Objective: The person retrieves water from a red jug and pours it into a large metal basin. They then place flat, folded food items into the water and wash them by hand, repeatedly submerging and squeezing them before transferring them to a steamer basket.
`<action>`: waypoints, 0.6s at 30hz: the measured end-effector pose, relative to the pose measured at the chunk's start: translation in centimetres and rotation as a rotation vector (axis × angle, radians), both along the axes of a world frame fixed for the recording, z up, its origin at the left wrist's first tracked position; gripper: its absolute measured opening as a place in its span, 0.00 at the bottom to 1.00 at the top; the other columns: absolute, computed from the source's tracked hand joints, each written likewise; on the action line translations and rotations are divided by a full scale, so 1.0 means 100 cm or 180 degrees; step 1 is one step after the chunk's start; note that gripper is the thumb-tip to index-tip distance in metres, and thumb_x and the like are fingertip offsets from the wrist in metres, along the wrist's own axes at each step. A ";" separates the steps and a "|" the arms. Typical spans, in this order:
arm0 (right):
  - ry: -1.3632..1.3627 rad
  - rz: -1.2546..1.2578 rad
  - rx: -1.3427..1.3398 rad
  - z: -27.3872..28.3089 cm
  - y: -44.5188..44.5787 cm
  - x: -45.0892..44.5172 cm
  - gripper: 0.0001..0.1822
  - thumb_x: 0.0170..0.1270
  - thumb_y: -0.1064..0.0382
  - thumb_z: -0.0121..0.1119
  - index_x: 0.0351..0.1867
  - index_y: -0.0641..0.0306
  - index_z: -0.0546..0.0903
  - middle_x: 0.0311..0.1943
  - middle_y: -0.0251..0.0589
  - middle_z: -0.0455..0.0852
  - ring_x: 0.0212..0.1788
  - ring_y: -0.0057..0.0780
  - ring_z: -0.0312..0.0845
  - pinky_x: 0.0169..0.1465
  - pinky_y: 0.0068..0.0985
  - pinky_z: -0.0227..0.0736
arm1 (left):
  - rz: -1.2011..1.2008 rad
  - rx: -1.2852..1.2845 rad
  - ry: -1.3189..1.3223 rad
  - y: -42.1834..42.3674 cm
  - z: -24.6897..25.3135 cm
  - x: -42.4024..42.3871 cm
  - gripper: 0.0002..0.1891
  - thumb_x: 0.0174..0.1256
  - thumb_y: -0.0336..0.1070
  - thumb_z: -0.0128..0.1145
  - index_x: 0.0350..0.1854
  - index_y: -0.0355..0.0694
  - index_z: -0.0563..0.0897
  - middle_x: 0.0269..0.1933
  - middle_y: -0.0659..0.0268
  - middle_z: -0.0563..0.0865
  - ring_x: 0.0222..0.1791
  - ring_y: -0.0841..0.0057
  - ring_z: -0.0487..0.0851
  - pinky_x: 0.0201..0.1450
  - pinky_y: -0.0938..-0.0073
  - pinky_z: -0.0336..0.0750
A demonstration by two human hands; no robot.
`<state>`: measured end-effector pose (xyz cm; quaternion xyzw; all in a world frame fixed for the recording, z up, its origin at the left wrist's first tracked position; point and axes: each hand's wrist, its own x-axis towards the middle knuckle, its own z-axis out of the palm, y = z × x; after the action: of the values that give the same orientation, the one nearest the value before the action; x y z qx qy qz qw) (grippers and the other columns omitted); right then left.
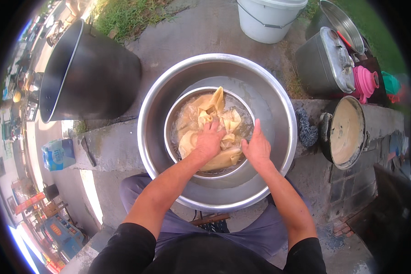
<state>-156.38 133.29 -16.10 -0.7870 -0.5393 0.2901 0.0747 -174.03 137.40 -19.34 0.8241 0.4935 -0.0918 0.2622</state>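
Before me stands a wide stainless steel basin (150, 92) with shallow water in its bottom. A smaller metal bowl (191, 92) sits inside it, holding murky liquid and soft, pale yellow folded sheets (217, 161). What the sheets are made of cannot be told. My left hand (209, 138) reaches down onto them near the bowl's middle, its fingertips partly hidden among the wet folds. At the bowl's right rim, my right hand (259, 149) holds the edge, thumb on the inner side and fingers outside. One fold of the sheets sticks up above the liquid at the far side.
A large dark pot (106, 75) stands at left, with a plastic-wrapped pack (58, 154) and a knife-like tool (88, 151) nearer. A white lidded bucket (269, 20) is ahead. At right are a metal can (323, 65), pink funnel (364, 82), scouring pad (306, 127) and pot of beige paste (346, 132).
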 end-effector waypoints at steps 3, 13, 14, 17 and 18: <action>0.0079 -0.0352 -0.0529 -0.016 0.010 0.016 0.21 0.53 0.59 0.61 0.47 0.67 0.75 0.39 0.58 0.83 0.43 0.52 0.80 0.47 0.43 0.73 | -0.0063 -0.0360 -0.0412 -0.011 -0.004 -0.010 0.18 0.48 0.31 0.60 0.46 0.44 0.81 0.54 0.52 0.75 0.55 0.53 0.73 0.56 0.61 0.71; 0.0014 -0.0686 0.0589 0.023 -0.050 0.001 0.11 0.51 0.60 0.58 0.29 0.66 0.78 0.31 0.53 0.84 0.39 0.52 0.80 0.43 0.43 0.73 | 0.0604 -0.0053 -0.0558 -0.043 0.040 -0.092 0.34 0.54 0.45 0.59 0.64 0.40 0.65 0.55 0.49 0.78 0.57 0.54 0.74 0.58 0.57 0.69; -0.0059 -0.0658 0.0680 0.039 -0.044 -0.005 0.10 0.50 0.60 0.58 0.28 0.66 0.78 0.30 0.53 0.83 0.38 0.52 0.80 0.43 0.43 0.73 | 0.0528 0.0195 -0.0634 -0.046 0.040 -0.103 0.40 0.53 0.47 0.60 0.69 0.42 0.61 0.58 0.50 0.76 0.60 0.54 0.72 0.60 0.56 0.68; -0.0251 -0.0598 0.0881 0.089 -0.034 -0.025 0.09 0.50 0.60 0.58 0.28 0.64 0.77 0.29 0.53 0.83 0.37 0.52 0.80 0.41 0.43 0.72 | 0.0674 0.0076 -0.0773 -0.069 0.054 -0.124 0.48 0.47 0.52 0.66 0.72 0.43 0.57 0.66 0.53 0.67 0.67 0.54 0.63 0.67 0.55 0.58; -0.0285 -0.0559 0.0967 0.104 -0.028 -0.033 0.09 0.50 0.60 0.58 0.27 0.64 0.77 0.29 0.53 0.83 0.36 0.52 0.80 0.41 0.42 0.72 | 0.0598 -0.0090 -0.0752 -0.073 0.054 -0.133 0.49 0.46 0.53 0.68 0.71 0.43 0.59 0.67 0.54 0.67 0.67 0.56 0.63 0.67 0.55 0.57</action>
<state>-159.73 130.51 -5.70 -0.8229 -0.5089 0.1623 0.1936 -187.35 130.09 -13.91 0.7756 0.5329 0.0239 0.3375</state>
